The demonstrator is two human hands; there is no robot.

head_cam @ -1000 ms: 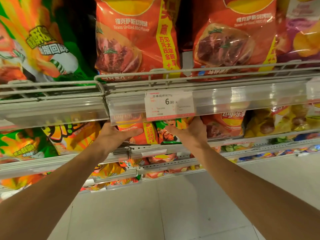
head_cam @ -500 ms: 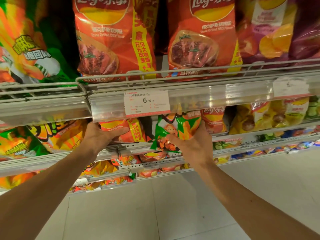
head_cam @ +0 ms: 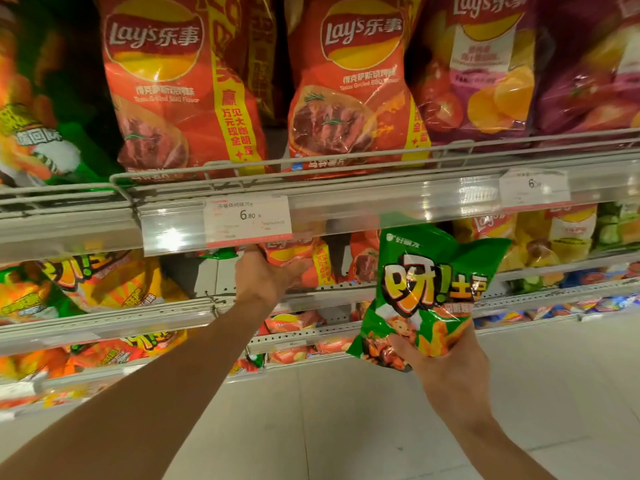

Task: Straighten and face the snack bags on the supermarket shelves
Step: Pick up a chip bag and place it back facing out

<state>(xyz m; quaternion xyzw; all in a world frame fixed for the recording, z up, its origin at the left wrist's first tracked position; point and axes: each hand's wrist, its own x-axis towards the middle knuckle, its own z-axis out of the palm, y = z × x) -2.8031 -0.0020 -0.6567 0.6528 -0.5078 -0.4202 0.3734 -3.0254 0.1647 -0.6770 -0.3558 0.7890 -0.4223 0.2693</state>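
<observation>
A: Hands first, please. What is the right hand [head_cam: 446, 362] doing?

B: It grips a green snack bag [head_cam: 424, 292] by the bottom edge, thumb across the front, fingers curled behind it. The bag is out in front of the shelves, to the right of centre, tilted a little with its top leaning right, its printed face toward the camera. Its top corner reaches up to the clear price rail [head_cam: 346, 206] of the upper shelf.

A: And the left hand [head_cam: 266, 278]?

B: It reaches under that rail into the second shelf, thumb spread across the front of a small orange Lay's bag [head_cam: 304, 261]. The fingers go in behind the bag's left side and are hidden under the rail, so I take it as a hold on the bag, though how far they curl I cannot tell.

A: What stands around them?

B: Just right of that one, another small orange bag [head_cam: 363, 261]. On the upper shelf, two big orange Lay's bags [head_cam: 180, 98] stand upright behind a wire guard [head_cam: 311, 161], with purple bags [head_cam: 491, 71] to the right and a green bag [head_cam: 38, 140] on the far left. A white price tag [head_cam: 247, 220] reading 6.80 sits on the rail above the left hand. Further left on the second shelf are yellow and green bags [head_cam: 104, 282].
</observation>
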